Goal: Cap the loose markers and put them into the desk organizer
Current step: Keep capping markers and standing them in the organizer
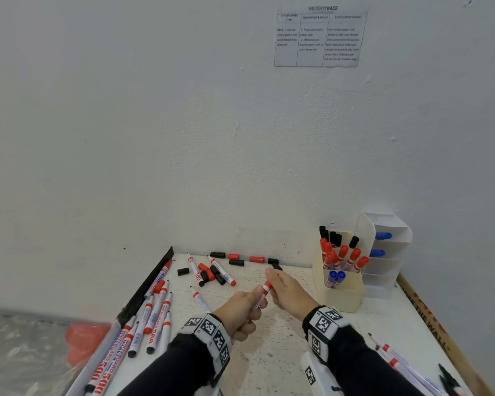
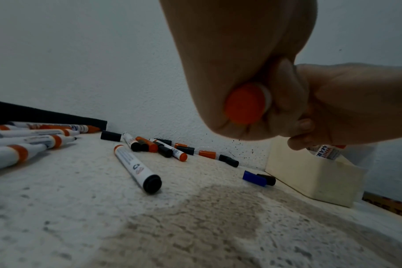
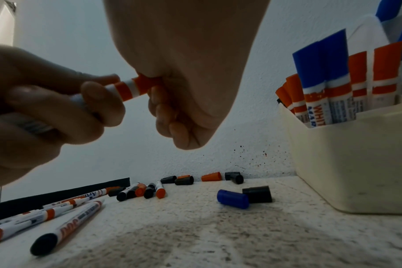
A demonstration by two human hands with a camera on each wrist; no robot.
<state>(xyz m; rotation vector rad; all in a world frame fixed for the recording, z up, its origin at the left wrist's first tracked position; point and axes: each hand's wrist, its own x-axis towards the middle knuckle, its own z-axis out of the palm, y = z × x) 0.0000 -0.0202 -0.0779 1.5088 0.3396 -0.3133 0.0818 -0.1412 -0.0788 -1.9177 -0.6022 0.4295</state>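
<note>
My left hand (image 1: 252, 302) grips the white barrel of a red whiteboard marker (image 1: 265, 291) above the middle of the table. My right hand (image 1: 273, 282) pinches the red cap (image 3: 147, 83) sitting on the marker's tip end. The right wrist view shows the cap against the marker's red band (image 3: 124, 90). In the left wrist view the marker's red butt end (image 2: 246, 103) sticks out of my left fist. The cream desk organizer (image 1: 342, 295) stands at the right by the wall. It holds several capped red, black and blue markers.
Several uncapped markers (image 1: 155, 312) lie along the table's left edge, and more (image 1: 397, 362) at the front right. Loose red and black caps (image 1: 256, 259) are strewn by the wall. A blue cap (image 3: 233, 199) and a black cap (image 3: 257, 194) lie beside the organizer.
</note>
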